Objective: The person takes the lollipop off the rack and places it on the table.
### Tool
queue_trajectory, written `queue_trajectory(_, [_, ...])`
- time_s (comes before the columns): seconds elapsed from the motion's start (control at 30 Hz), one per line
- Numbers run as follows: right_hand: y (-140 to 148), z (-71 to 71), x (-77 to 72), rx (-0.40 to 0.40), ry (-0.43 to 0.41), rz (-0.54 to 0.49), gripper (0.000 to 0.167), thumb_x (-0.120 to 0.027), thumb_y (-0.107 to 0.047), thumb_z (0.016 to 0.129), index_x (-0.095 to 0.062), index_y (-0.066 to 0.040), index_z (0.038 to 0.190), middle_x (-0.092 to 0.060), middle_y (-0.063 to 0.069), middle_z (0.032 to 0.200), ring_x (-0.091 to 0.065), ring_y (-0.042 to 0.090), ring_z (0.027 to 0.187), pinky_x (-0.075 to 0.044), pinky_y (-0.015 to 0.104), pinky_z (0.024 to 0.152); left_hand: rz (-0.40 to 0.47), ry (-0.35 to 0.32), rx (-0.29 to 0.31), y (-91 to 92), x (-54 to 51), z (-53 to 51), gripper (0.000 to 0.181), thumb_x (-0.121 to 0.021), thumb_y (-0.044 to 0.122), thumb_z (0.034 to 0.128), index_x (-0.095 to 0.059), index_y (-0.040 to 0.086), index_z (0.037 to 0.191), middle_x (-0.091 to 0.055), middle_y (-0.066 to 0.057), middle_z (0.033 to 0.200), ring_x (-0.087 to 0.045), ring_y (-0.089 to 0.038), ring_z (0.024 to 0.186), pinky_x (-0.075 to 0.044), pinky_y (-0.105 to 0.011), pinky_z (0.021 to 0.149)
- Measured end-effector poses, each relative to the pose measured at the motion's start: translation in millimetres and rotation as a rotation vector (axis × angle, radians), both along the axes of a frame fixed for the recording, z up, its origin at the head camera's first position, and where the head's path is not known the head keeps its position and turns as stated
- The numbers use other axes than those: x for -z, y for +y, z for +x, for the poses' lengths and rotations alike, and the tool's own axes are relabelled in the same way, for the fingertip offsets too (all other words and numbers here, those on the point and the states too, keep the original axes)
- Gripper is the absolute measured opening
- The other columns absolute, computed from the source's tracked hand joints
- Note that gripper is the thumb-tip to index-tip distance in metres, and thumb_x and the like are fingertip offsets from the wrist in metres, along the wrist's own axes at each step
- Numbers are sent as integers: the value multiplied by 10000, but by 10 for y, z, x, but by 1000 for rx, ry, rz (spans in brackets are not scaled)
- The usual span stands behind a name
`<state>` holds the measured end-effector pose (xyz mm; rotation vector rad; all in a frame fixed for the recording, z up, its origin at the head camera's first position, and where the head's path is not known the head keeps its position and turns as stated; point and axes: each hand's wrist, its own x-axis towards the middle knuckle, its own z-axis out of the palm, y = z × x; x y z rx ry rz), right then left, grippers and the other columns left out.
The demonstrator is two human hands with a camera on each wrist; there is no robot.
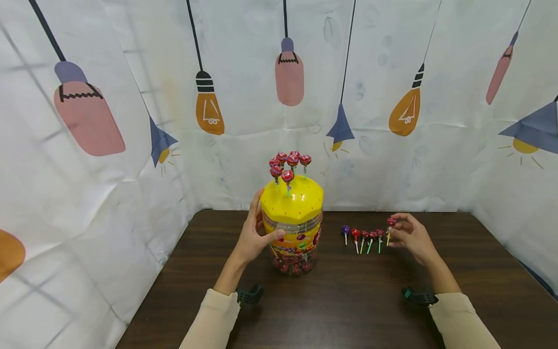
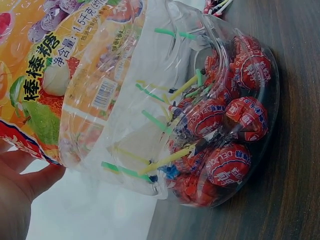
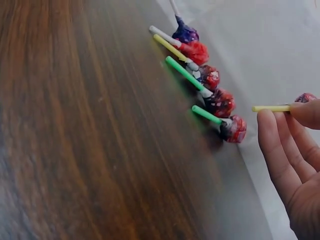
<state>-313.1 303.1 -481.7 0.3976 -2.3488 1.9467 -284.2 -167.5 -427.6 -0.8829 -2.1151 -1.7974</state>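
A clear plastic lollipop jar [image 1: 301, 254] with a yellow lid [image 1: 296, 208] stands upright on the table. My left hand [image 1: 254, 237] grips its left side, thumb across the front. Several red-wrapped lollipops [image 1: 287, 176] stick up from the lid, and more lollipops [image 2: 227, 165] lie inside the jar in the left wrist view. To the right, my right hand [image 1: 411, 237] pinches a red lollipop by its yellow stick [image 3: 270, 108], off the table. Just left of that hand lies a row of loose lollipops: a purple one [image 1: 346, 229], then several red ones [image 1: 355, 234].
The dark wooden table [image 1: 340, 305] reaches back to a white cloth backdrop [image 1: 244, 169] printed with hanging lamps. Dark bands [image 1: 250, 294] are worn on both wrists, below the pale sleeves.
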Motion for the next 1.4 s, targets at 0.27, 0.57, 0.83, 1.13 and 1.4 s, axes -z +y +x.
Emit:
queue_trajectory(0.27, [36, -11, 50, 10, -57, 31, 346, -650, -99, 1004, -511, -152, 1316, -601, -11, 980, -688, 113, 872, -641, 382, 732, 4, -6, 3, 1, 0, 2, 1050, -793, 324, 904, -53, 373, 1648, -361, -6, 1639, -507, -256, 1354, -474, -447, 1095])
queue_trajectory(0.57, [62, -34, 125, 8, -106, 110, 386, -633, -114, 1016, -464, -79, 1361, -583, 52, 1035, -671, 123, 892, -638, 379, 763, 1, -8, 7, -2, 14, -17, 1044, -791, 316, 906, -60, 370, 1649, -372, -12, 1631, -510, -257, 1352, -467, -498, 1096])
queue_trajectory(0.83, [93, -74, 165, -1, -141, 156, 497, -617, -75, 1017, -369, 40, 1432, -594, 83, 1045, -667, 135, 894, -636, 374, 771, 4, 3, 6, -4, 26, -21, 1046, -793, 303, 906, -60, 363, 1650, -378, -29, 1627, -519, -222, 1345, -487, -430, 1087])
queue_trajectory(1.13, [100, -84, 146, -13, -195, 199, 497, -610, -44, 1012, -380, 33, 1445, -623, 188, 1080, -674, 137, 903, -630, 354, 781, 5, 4, 6, 4, 20, -12, 1034, -784, 338, 911, -63, 348, 1652, -402, -28, 1609, -522, -228, 1336, -476, -463, 1095])
queue_trajectory(1.4, [88, -104, 128, -7, -210, 233, 480, -612, -32, 1005, -397, 40, 1428, -655, 161, 1054, -681, 133, 892, -629, 350, 773, 5, -5, 2, 7, 11, -6, 1039, -785, 347, 908, -56, 367, 1649, -389, -20, 1619, -516, -247, 1345, -475, -454, 1097])
